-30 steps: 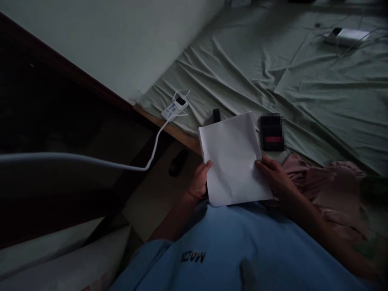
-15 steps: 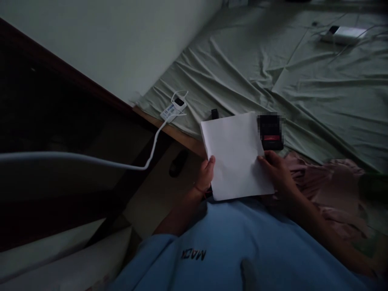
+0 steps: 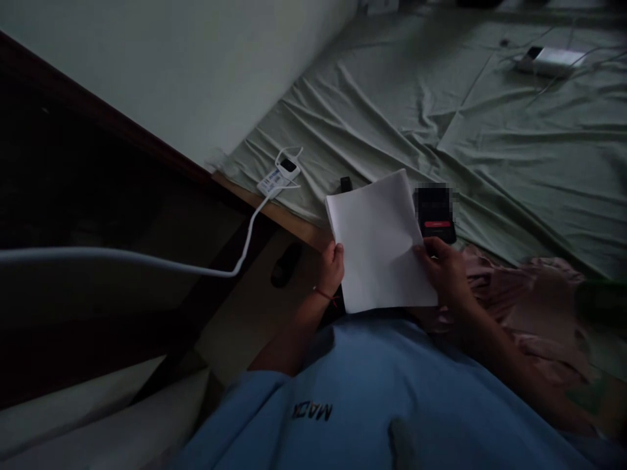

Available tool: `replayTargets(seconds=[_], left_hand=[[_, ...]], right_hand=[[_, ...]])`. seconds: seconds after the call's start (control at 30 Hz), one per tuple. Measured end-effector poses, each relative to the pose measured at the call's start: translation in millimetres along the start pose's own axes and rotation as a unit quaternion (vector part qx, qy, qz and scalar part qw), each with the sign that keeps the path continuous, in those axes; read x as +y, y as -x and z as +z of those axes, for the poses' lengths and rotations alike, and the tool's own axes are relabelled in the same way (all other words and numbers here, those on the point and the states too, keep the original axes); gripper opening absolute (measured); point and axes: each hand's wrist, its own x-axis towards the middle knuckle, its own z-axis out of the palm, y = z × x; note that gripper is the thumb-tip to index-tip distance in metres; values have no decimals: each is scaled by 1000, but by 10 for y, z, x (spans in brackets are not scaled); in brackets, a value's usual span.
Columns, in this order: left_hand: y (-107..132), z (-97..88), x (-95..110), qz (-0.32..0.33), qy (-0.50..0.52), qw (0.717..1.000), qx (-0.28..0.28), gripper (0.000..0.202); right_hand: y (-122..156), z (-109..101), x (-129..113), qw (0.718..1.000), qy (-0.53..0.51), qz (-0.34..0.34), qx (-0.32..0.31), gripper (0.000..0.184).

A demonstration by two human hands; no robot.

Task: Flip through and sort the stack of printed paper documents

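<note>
A stack of blank white paper (image 3: 377,245) is held in front of my blue shirt, its far right corner lifted a little. My left hand (image 3: 334,266) grips the left edge, thumb on top and fingers hidden beneath. At the right edge my right hand (image 3: 443,267) pinches the paper between thumb and bent fingers. Just beyond that hand lies a dark phone (image 3: 437,215) with a red bar on its screen, partly pixelated. A small black object (image 3: 345,184) pokes out behind the paper's far left edge.
A power strip (image 3: 278,179) with a white cable (image 3: 147,254) lies near the corner of the bed with its pale green sheet (image 3: 382,111). Pink cloth (image 3: 533,300) is bunched at right. A silvery box (image 3: 553,61) with cords sits far right. A dark shoe-like object (image 3: 285,264) is on the floor.
The paper's far right corner has risen and the near edge has shifted slightly away from my body. My right hand has moved up a little, its fingers more bent.
</note>
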Motion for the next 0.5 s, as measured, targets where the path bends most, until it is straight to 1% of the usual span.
replayTargets(seconds=[0.03, 0.13, 0.2, 0.27, 0.33, 0.4, 0.5], left_hand=[[-32, 4, 12, -1, -14, 1000, -1, 29], [-109, 25, 25, -7, -45, 999, 20, 33], [-137, 36, 15, -13, -49, 998, 27, 34], [-146, 37, -8, -17, -36, 999, 23, 34], [-140, 30, -39, -12, -10, 1000, 14, 35], [-125, 21, -66, 0, 13, 1000, 7, 33], [-110, 18, -73, 17, 24, 1000, 8, 32]], right_hand=[[-22, 21, 11, 1000, 26, -1, 11, 30], [-71, 91, 41, 995, 91, 4, 42, 35], [-85, 128, 52, 992, 121, 1, 48, 32], [-90, 146, 51, 987, 148, -26, 57, 28], [-94, 145, 33, 978, 184, -62, 72, 29], [-100, 128, -6, 968, 227, -78, 69, 32], [-110, 85, -93, 959, 272, -61, 48, 33]])
